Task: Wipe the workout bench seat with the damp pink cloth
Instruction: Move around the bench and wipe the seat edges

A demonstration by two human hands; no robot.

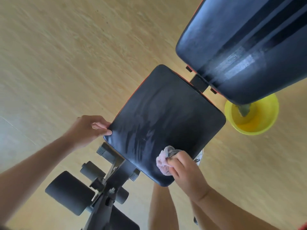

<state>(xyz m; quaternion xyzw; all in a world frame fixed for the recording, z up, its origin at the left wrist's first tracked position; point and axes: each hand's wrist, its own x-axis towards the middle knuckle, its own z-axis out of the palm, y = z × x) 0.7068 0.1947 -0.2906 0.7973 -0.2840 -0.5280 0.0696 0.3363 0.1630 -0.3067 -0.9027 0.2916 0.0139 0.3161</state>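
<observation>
1. Underneath everything, the pale wood-grain floor (66, 55) carries the bench frame and a basin. The person stands over the bench and looks straight down at it.
2. Toward the upper right, the dark padded backrest (249, 47) rises at an angle. It has a pale sheen in one band and overhangs part of the basin.
3. At the centre lies the workout bench seat (166, 117), a dark pad with an orange edge. Faint damp streaks run across its middle and near side, which suggests the wiping is well under way. The far corners look less streaked, though blur makes this hard to judge.
4. Below the seat on the left, the black foam leg rollers (69, 193) stick out from the frame, clear of both arms.
5. Beside the seat's right edge, a yellow basin (259, 123) sits on the floor, probably kept near for re-wetting. A greenish item rests inside it, half hidden by the backrest.
6. The left hand (86, 130) grips the seat's near left corner. Its thumb lies on top and its fingers (99, 125) curl round the edge, probably to steady the pad against the rubbing.
7. The right hand (186, 173) works at the seat's near right corner, its fingers (174, 170) bunched tight on the cloth and pressing it down onto the pad.
8. The damp pink cloth (163, 161) is crumpled into a wad under that hand. It touches the seat surface, and one fold pokes out ahead of the knuckles.
</observation>
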